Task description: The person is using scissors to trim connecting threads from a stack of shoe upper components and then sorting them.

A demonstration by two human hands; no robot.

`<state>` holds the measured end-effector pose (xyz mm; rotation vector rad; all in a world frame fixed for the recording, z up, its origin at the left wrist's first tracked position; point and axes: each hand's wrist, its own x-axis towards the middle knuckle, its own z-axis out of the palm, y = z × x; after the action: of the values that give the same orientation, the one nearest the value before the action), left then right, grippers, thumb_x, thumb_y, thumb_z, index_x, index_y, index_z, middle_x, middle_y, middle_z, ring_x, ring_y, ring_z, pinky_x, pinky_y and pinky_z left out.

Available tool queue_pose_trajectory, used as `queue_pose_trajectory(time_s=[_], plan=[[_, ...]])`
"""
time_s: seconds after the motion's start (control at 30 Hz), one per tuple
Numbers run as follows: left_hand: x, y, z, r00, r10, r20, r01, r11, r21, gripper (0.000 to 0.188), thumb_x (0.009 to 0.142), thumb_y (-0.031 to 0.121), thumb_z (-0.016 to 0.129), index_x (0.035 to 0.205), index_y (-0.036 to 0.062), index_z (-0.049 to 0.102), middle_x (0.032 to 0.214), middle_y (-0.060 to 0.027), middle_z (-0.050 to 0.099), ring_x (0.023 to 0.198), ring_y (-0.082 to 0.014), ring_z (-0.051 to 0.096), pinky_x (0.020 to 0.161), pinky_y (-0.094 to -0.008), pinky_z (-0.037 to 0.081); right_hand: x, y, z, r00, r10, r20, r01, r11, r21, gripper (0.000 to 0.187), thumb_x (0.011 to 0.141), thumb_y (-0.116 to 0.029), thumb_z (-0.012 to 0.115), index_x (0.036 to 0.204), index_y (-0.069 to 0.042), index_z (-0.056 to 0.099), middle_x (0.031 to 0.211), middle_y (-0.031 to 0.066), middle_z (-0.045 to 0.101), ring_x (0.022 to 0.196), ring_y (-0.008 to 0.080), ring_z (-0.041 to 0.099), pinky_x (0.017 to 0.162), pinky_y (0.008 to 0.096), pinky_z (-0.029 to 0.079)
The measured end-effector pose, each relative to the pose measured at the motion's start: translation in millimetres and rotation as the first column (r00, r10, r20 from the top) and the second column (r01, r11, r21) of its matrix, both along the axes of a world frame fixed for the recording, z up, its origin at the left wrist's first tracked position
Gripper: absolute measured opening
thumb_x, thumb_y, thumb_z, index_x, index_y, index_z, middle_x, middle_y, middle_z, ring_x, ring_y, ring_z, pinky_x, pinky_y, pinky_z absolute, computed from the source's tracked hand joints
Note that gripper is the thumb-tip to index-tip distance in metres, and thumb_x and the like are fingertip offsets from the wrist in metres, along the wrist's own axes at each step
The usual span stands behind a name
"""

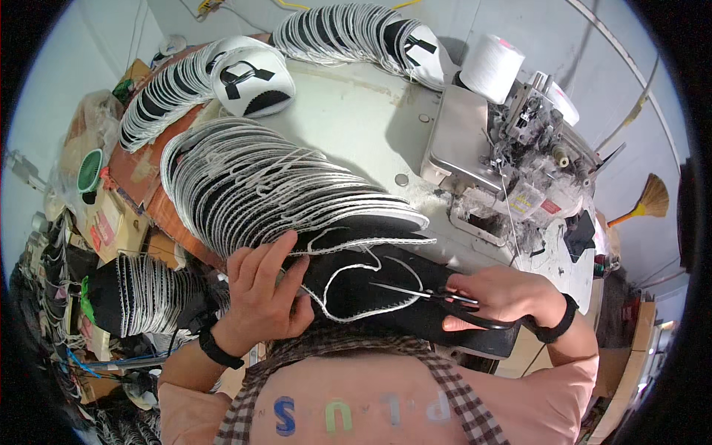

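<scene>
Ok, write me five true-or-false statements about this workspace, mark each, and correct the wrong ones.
1. The right hand holds scissors. True.
2. The left hand is gripping the big white thread cone. False: the left hand is beside the stacked pieces, while the thread cone stands by the sewing machine.
3. Both wrists wear black bands. True.
4. The sewing machine is at the left of the table. False: it is at the right.
5. A broom shows beyond the machine, at the far right. True.
</scene>
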<state>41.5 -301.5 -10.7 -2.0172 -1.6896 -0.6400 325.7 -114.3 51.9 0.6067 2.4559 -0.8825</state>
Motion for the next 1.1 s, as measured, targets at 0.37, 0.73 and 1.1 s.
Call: queue_pose_trajectory(time_s=[0.37, 0.73, 1.1], plan=[[-10, 1, -14, 0.997, -0.073, 0.029, 0.071, 0.996, 0.059, 0.025, 0.075, 0.022, 0.067, 0.094, 0.0060, 0.067, 0.118, -0.0077, 0.060, 0.101, -0.0229, 0.054, 0.086, -0.0424, 0.040, -55, 4, -59, 0.944, -0.215, -0.249, 0.158, 0.960, -0.230, 0.062, 0.086, -0.060, 0.061, 0.081, 0.002, 0.063, 0.079, 0.0243, 0.062, 0.074, 0.0380, 0.061, 0.068, 0.0425, 0.047], [-7, 8, 0, 0.979, -0.041, 0.198, 0.028, 0.997, 0.068, 0.031, 0.074, 0.012, 0.071, 0.104, 0.0076, 0.067, 0.074, 0.0007, 0.054, 0.067, -0.0178, 0.051, 0.071, -0.0366, 0.039, -49, 28, -6, 0.971, 0.089, 0.222, -0.032, 0.968, -0.247, 0.077, 0.088, -0.075, 0.037, 0.091, -0.003, 0.062, 0.080, 0.0210, 0.062, 0.080, 0.0355, 0.063, 0.069, 0.0445, 0.047], [-8, 15, 13, 0.992, 0.000, 0.127, 0.005, 0.999, -0.041, 0.038, 0.072, 0.013, 0.072, 0.110, 0.0093, 0.069, 0.073, 0.0010, 0.048, 0.063, -0.0167, 0.048, 0.067, -0.0356, 0.036, -32, 31, 0, 0.993, 0.035, -0.117, -0.054, 0.985, -0.165, 0.058, 0.076, -0.057, 0.073, 0.074, 0.000, 0.061, 0.066, 0.0190, 0.057, 0.064, 0.0393, 0.058, 0.056, 0.0433, 0.043]])
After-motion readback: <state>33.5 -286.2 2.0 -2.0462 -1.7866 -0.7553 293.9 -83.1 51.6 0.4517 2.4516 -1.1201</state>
